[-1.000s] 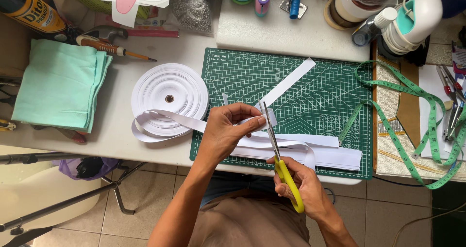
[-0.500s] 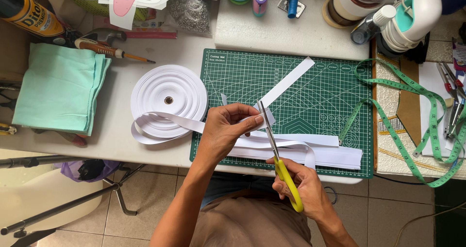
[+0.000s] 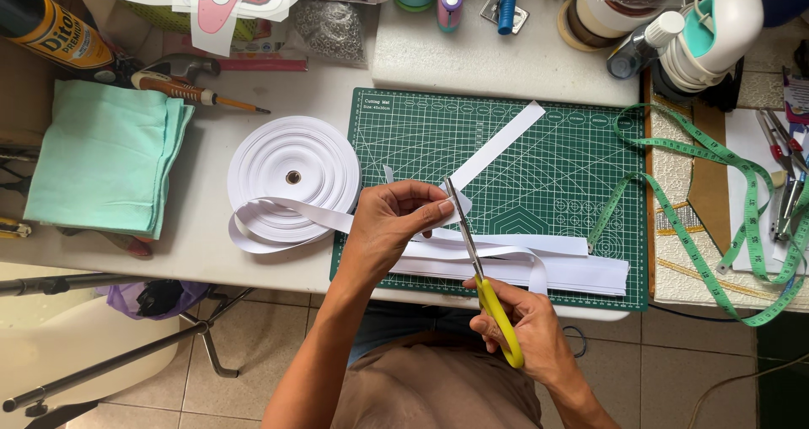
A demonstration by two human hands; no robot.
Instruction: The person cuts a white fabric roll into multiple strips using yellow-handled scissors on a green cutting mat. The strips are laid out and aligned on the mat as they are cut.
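Cutting white ribbon: we pinch the strip (image 3: 337,219) in our left hand (image 3: 396,227), thumb and fingers pressed together on it just above the cutting mat (image 3: 506,159), while our right hand (image 3: 522,328) is curled closed around the yellow handles of the scissors (image 3: 472,243). Blades stand slightly parted at the strip beside the left fingertips. By our judgement the cut is in hand; the next move calls for the strip held taut and the blades square across it.

Further items: ribbon roll (image 3: 293,176), feeding the strip, left of the mat; cut lengths (image 3: 539,265) stacked along the mat's near edge, under the scissors; one loose length (image 3: 497,147) lying diagonally; folded mint cloth (image 3: 101,168) far left on the desk (image 3: 506,58); green measuring tape (image 3: 716,227) at right, well apart. Nothing obstructs the blades.
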